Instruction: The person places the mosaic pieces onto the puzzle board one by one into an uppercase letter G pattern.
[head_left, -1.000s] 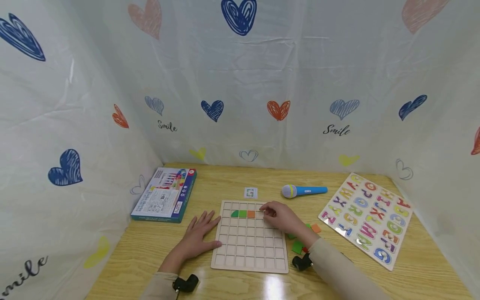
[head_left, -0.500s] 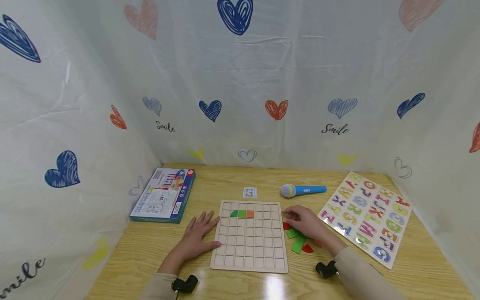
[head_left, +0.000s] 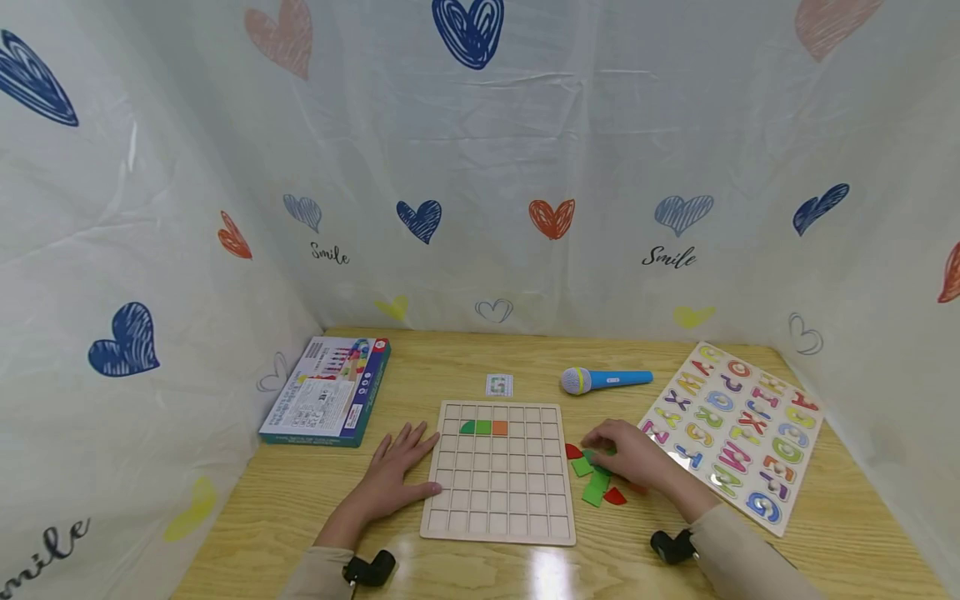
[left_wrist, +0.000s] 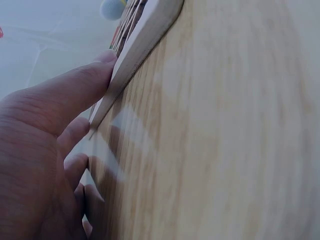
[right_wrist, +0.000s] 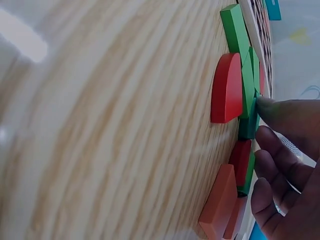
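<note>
A wooden grid board [head_left: 498,504] lies flat in the head view, with a dark green rounded piece [head_left: 468,427], a light green square [head_left: 483,427] and an orange square [head_left: 500,428] side by side near its top. My left hand [head_left: 393,475] rests spread at the board's left edge, thumb touching the rim. To the right of the board, my right hand [head_left: 633,454] is over a loose heap of coloured pieces. In the right wrist view its thumb and index finger pinch a dark green block [right_wrist: 247,125], partly hidden. A red quarter-round piece [right_wrist: 227,90] lies beside it.
A small pattern card [head_left: 499,385] lies behind the board, and a blue toy microphone [head_left: 621,379] to its right. An alphabet puzzle board [head_left: 731,433] is on the right. A boxed set [head_left: 322,392] lies at the left. Heart-printed curtains surround the table.
My right hand has moved from the board's upper right part to the heap at its right and lowered onto the pieces. The left hand stays at the board's edge.
</note>
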